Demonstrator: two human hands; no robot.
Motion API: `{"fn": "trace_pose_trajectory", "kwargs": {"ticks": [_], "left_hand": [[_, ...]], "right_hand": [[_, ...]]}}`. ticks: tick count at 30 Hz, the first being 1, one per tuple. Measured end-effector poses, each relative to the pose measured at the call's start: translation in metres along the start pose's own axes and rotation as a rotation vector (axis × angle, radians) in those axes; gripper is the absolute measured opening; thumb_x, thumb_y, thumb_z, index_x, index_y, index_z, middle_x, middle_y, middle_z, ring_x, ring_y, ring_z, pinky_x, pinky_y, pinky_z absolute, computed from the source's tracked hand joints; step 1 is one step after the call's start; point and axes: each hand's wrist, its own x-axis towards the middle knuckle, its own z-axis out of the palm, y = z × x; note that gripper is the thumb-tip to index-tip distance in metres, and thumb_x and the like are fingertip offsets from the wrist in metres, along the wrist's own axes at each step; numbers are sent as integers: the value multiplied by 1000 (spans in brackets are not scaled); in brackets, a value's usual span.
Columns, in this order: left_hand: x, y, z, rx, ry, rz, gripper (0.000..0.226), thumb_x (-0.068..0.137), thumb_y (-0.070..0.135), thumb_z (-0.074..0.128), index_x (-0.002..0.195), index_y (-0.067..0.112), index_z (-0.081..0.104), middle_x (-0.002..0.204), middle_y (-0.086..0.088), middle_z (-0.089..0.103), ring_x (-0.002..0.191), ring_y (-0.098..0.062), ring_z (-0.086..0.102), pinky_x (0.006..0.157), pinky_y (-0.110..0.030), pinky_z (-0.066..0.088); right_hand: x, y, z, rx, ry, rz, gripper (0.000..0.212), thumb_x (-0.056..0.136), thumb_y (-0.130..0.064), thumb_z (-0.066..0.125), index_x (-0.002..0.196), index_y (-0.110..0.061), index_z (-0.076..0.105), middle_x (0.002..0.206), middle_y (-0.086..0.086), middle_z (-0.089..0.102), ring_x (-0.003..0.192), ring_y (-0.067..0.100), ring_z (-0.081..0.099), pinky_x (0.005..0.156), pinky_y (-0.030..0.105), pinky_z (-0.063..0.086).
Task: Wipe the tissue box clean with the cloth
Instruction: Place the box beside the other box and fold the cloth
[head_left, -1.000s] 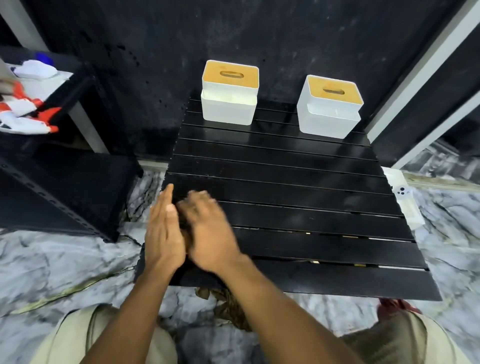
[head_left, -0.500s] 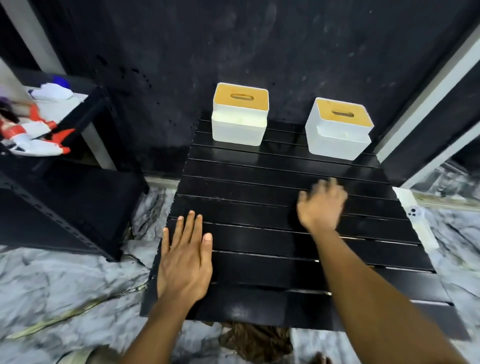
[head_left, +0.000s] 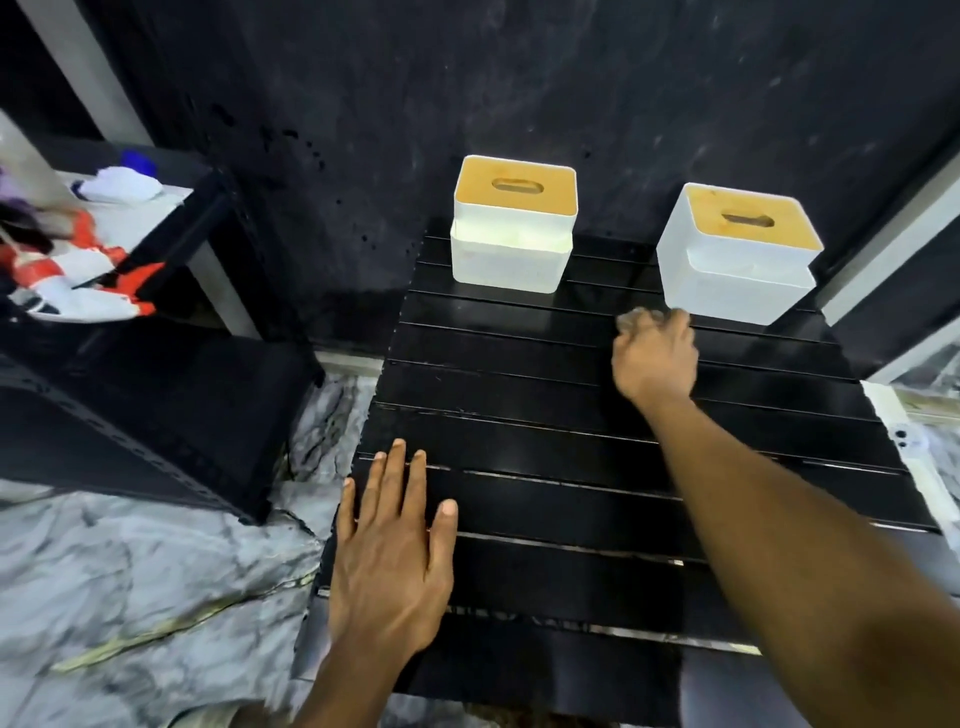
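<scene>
- The black slatted desk (head_left: 571, 519) fills the middle of the view. It stands on a grey marble floor (head_left: 130, 571), with a black metal shelf (head_left: 156, 395) to its left.
- Two white plastic tissue boxes with tan wooden lids, each lid with a slot, stand upright at the far edge of the desk, apart from each other. They are the left tissue box (head_left: 511, 249) and the right tissue box (head_left: 737, 270), which is at the far right corner.
- I judge such a box to be light, stiff and smooth, so it may slide under a wipe. A hold on the white side walls seems safer than on the lid, which may lift off.
- The left hand (head_left: 392, 566) lies flat on the near left part of the desk, fingers straight, holding nothing, well apart from both boxes.
- The right hand (head_left: 654, 358) is stretched out just beside the lower front corner of the right tissue box. Its fingers are curled and blurred, so I cannot tell if they grip something.
- A cloth is not clearly visible.
</scene>
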Motion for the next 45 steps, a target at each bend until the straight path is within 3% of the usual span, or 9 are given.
{"fn": "trace_pose_trajectory", "kwargs": {"ticks": [2,9,12,18,23,26,35,40,45], "left_hand": [[2,0,0,92,-13,0,79,90,67,5,157,24,7,164,8,-6,150,-7,-10,122,-38,-6],[4,2,-2,207,-20,-3,88,83,70,16,156,21,18,165,3,2,151,-14,3,122,-39,-2],[4,0,-3,213,-29,0,90,83,73,13,157,22,14,165,4,-1,151,-14,0,122,-38,-4],[6,2,-2,250,-30,1,82,92,67,29,157,20,13,165,1,-1,152,-17,-1,123,-40,-3],[4,1,2,284,-49,17,79,94,63,27,157,17,13,165,-5,1,152,-22,-1,123,-44,-2],[1,-2,1,301,-60,39,77,95,63,26,157,17,15,165,-7,2,152,-23,1,122,-45,-1],[-10,30,-3,284,-54,141,67,98,55,30,155,20,24,164,-9,15,151,-27,9,121,-54,2],[-20,115,7,207,-119,443,61,100,52,33,155,29,21,163,2,17,151,-18,12,122,-46,-1],[-10,157,9,67,-193,508,52,103,41,40,152,32,29,156,7,34,143,-15,30,120,-40,14]], "right_hand": [[-10,-16,-1,-35,4,45,39,91,-32,51,124,-11,56,128,21,43,114,42,48,101,48,41],[-132,-87,10,214,-308,-850,46,89,-31,56,135,-24,54,142,4,45,130,28,43,109,38,36],[-134,-13,-11,193,-173,-687,43,89,-30,51,131,-25,57,139,2,51,128,23,48,112,35,35],[-170,111,-65,139,132,80,44,83,-27,43,117,-14,66,127,18,56,114,42,54,104,52,41],[-322,-5,-58,226,-129,-440,43,87,-24,47,129,-24,56,139,4,49,133,28,41,120,46,24],[-343,8,-58,201,-186,-558,46,91,-32,44,137,-32,50,147,-2,45,138,21,39,121,37,23],[-268,159,-110,352,-143,-115,39,96,-13,52,133,-24,57,141,-5,46,135,20,42,114,27,31],[-231,141,-134,512,-233,-255,47,97,-41,52,142,-44,40,151,-24,31,147,2,6,119,34,-6],[-214,159,-149,561,-103,45,28,98,-27,54,123,-22,64,120,-2,67,114,16,60,95,29,45]]}}
